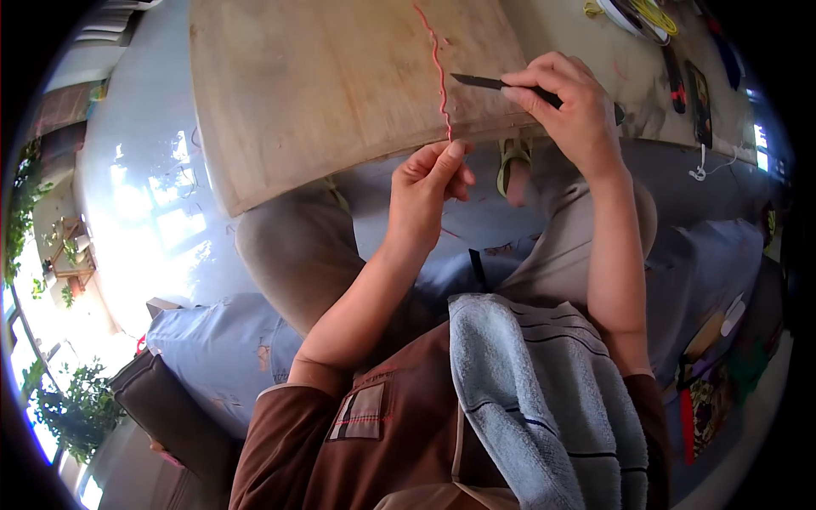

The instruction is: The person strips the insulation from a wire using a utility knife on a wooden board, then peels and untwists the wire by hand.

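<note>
A thin, wavy red strand runs across the wooden board toward its near edge. My left hand pinches the strand's near end between thumb and forefinger, just at the board's edge. In my right hand is a black knife, its pointed blade aimed left at the strand. A gap of board shows between the blade tip and the strand. Small red crumbs lie beside the strand.
A blue-grey towel hangs over my lap. At the upper right lie a coil of yellow cord, a red-and-black tool and a white cable. Blue cloth covers the seat. Plants stand at the left.
</note>
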`<state>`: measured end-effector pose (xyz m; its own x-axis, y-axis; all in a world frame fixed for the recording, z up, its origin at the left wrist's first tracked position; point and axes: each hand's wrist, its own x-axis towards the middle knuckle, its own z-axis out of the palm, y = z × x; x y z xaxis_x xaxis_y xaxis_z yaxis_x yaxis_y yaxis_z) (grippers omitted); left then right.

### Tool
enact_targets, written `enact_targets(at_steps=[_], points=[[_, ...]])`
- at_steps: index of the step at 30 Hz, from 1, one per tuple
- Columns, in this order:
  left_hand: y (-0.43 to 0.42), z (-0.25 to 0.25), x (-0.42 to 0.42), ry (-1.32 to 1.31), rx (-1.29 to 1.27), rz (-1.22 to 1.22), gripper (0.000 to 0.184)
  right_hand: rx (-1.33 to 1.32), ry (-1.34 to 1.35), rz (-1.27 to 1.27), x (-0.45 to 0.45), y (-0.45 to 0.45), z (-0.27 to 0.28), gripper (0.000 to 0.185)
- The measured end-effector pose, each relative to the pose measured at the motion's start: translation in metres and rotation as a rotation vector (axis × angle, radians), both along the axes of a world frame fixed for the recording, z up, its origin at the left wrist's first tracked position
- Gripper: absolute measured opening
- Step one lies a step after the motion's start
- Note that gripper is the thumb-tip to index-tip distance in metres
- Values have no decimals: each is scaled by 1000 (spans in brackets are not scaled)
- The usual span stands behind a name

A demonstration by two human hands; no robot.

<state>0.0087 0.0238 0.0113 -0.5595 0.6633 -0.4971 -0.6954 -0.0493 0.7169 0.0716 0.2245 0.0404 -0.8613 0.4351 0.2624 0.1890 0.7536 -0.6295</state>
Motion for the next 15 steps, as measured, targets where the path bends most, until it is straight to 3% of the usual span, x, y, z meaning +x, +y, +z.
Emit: enact_targets(at_steps=[10,15], points=[[-3,5,-1,18,-31,26,19,240,81,258,3,-10,-9,19],[-4,-1,-3,-10,-16,15,21,302,62,236,0,-18,-17,20]])
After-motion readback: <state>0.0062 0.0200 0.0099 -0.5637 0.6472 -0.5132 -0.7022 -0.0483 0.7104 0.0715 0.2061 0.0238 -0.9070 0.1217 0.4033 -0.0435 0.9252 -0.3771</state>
